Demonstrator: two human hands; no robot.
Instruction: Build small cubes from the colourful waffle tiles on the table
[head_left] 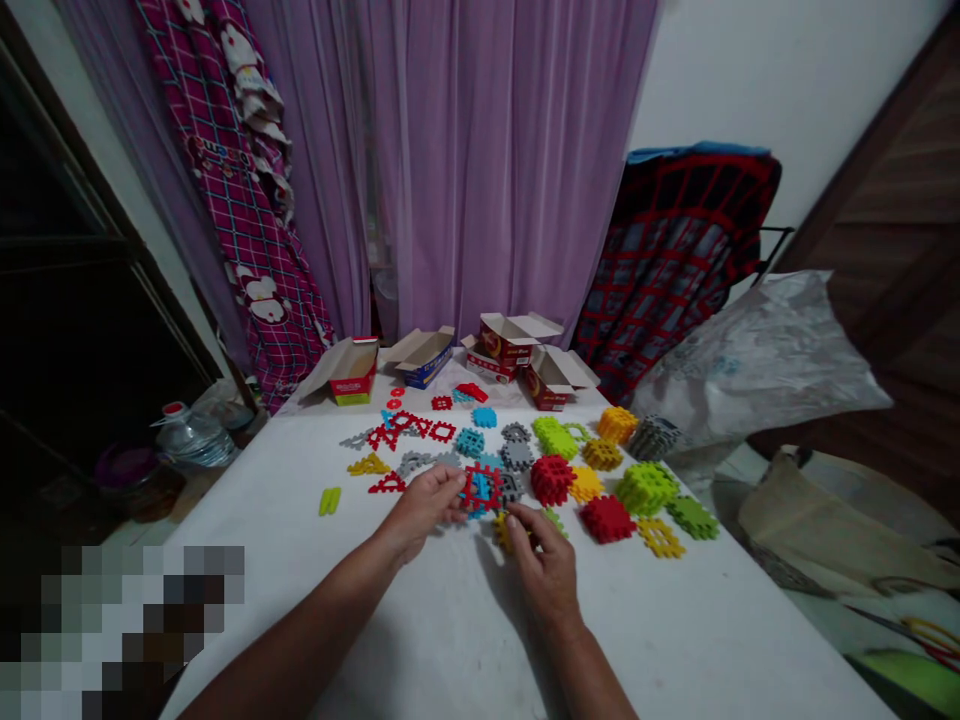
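My left hand (pixel 433 503) is closed on a red square building piece (pixel 468 490) with notched edges and an open middle, held upright above the table. Blue shows through its opening. Close by on the right, my right hand (pixel 547 565) has its thumb and fingers curled together near the red piece's lower corner. Beside its thumb is a yellow notched piece (pixel 501 530); whether the fingers grip it or it lies behind them I cannot tell. Just right of the hands stand a red stack (pixel 553 480) and a lower dark red stack (pixel 608 520) of notched pieces.
Red triangular pieces (pixel 388 483), grey pieces (pixel 516 455) and lime green stacks (pixel 646 487) spread over the white table (pixel 300 600). Two small lime strips (pixel 329 501) lie at left. Opened boxes (pixel 427 365) line the back edge. A plastic bag (pixel 765 350) bulges at right.
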